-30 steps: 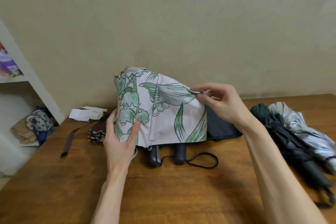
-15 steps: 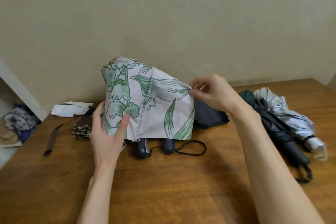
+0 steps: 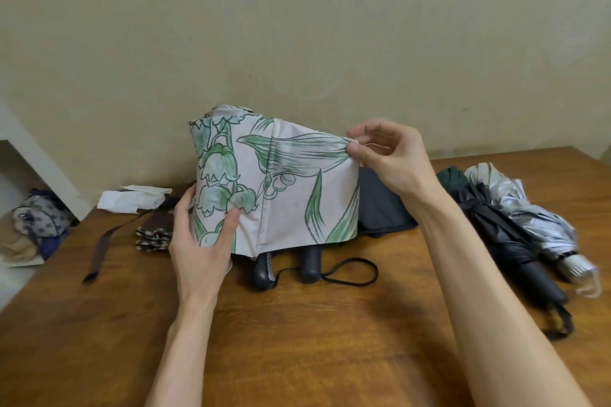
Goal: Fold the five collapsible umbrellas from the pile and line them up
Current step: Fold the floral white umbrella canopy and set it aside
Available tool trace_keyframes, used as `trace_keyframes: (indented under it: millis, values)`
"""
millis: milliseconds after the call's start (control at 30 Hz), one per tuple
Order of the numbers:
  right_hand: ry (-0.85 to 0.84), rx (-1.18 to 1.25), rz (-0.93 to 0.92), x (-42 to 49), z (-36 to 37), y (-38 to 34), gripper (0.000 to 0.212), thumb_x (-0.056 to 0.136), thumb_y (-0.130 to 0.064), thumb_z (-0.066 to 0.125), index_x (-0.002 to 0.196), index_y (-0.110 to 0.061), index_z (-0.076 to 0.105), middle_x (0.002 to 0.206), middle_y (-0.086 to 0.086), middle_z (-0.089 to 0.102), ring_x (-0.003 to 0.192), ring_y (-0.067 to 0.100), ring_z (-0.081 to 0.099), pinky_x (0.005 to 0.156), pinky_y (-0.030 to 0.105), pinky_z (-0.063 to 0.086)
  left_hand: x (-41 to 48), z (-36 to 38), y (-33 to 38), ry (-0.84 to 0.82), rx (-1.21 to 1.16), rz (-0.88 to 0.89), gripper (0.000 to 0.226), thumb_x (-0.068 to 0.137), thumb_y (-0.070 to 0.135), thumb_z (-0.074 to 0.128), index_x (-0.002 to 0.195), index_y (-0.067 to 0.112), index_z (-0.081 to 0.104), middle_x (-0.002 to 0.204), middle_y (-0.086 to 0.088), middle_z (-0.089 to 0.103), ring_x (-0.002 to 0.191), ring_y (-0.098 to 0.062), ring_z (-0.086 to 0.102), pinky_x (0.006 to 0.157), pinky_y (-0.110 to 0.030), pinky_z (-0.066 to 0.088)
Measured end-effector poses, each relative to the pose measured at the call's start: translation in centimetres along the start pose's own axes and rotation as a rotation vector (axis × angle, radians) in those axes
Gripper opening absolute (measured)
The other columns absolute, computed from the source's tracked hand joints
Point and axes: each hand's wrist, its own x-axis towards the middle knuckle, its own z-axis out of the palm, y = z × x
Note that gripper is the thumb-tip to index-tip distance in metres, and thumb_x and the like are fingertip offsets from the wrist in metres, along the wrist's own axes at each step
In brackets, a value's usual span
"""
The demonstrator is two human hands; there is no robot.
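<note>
Right hand point(image 3: 390, 158) thumb and forefinger pinch the top right corner of the floral umbrella point(image 3: 281, 188) canopy, pulling it taut. Left hand point(image 3: 198, 241) grips its lower left side, thumb over the fabric. It's held upright above the wooden table point(image 3: 297, 340). Two dark handles point(image 3: 287, 266) lie behind it; a black umbrella point(image 3: 506, 241) and a silver umbrella point(image 3: 535, 218) lie to the right.

Floral umbrella point(image 3: 277, 188): white canopy with green flower print, not yet folded, raised upright over the worktop point(image 3: 297, 340), one panel pulled taut to the right. Two dark umbrellas point(image 3: 380, 205) lie behind it, handles point(image 3: 310, 263) toward the viewer. Black umbrella point(image 3: 509, 241) and silver umbrella point(image 3: 529, 215) lie touching at right, loosely gathered
</note>
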Motion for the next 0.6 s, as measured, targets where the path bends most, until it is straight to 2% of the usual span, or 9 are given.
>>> trace_keyframes:
  millis: [67, 133, 267, 367, 467, 600]
  values:
    - [0.0, 0.094, 0.047, -0.19, 0.34, -0.06, 0.025, 0.087, -0.001, 0.084, 0.108, -0.012, 0.075, 0.087, -0.001, 0.075, 0.083, 0.01, 0.073, 0.082, 0.023, 0.058, -0.01, -0.02, 0.01, 0.008, -0.006, -0.005, 0.071, 0.088, 0.036, 0.078, 0.15, 0.016, 0.051, 0.133, 0.028, 0.058, 0.123, 0.014, 0.058, 0.095, -0.003, 0.045]
    - [0.0, 0.133, 0.092, -0.16, 0.35, 0.02, 0.03, 0.083, -0.004, 0.087, 0.11, -0.014, 0.077, 0.088, -0.001, 0.076, 0.084, 0.012, 0.073, 0.082, 0.023, 0.057, 0.03, -0.11, -0.01, 0.018, -0.012, -0.01, 0.071, 0.088, 0.035, 0.078, 0.151, 0.014, 0.052, 0.133, 0.026, 0.059, 0.123, 0.013, 0.058, 0.095, -0.003, 0.045]
    - [0.086, 0.035, 0.069, -0.08, 0.17, 0.3, 0.014, 0.085, -0.016, 0.088, 0.095, -0.011, 0.079, 0.086, 0.005, 0.078, 0.082, 0.012, 0.073, 0.075, 0.025, 0.058, 0.2, -0.19, -0.06, 0.029, -0.026, -0.023, 0.072, 0.088, 0.037, 0.078, 0.151, 0.015, 0.051, 0.136, 0.017, 0.062, 0.127, 0.004, 0.059, 0.097, -0.006, 0.047]
    - [0.12, -0.007, 0.036, -0.14, 0.63, 0.4, 0.017, 0.088, -0.02, 0.087, 0.091, -0.007, 0.076, 0.089, 0.016, 0.077, 0.081, 0.016, 0.071, 0.073, 0.03, 0.059, 0.21, -0.07, 0.03, 0.024, -0.024, -0.027, 0.071, 0.088, 0.038, 0.078, 0.151, 0.016, 0.052, 0.137, 0.017, 0.063, 0.128, 0.003, 0.059, 0.099, -0.008, 0.047]
    - [0.082, -0.022, 0.041, -0.12, 0.95, 0.35, 0.022, 0.095, -0.027, 0.081, 0.094, -0.007, 0.07, 0.083, 0.01, 0.072, 0.074, 0.008, 0.065, 0.069, 0.022, 0.053, 0.08, -0.03, 0.17, 0.026, -0.025, -0.029, 0.071, 0.088, 0.038, 0.078, 0.151, 0.015, 0.052, 0.136, 0.018, 0.063, 0.126, 0.005, 0.06, 0.098, -0.007, 0.047]
    - [0.064, -0.044, 0.148, -0.11, 0.75, 0.88, 0.027, 0.095, -0.035, 0.079, 0.105, -0.01, 0.074, 0.09, 0.004, 0.081, 0.076, 0.003, 0.071, 0.066, 0.018, 0.056, -0.01, 0.07, 0.38, 0.033, -0.025, -0.028, 0.071, 0.088, 0.035, 0.078, 0.15, 0.013, 0.052, 0.134, 0.021, 0.062, 0.122, 0.012, 0.059, 0.094, -0.004, 0.046]
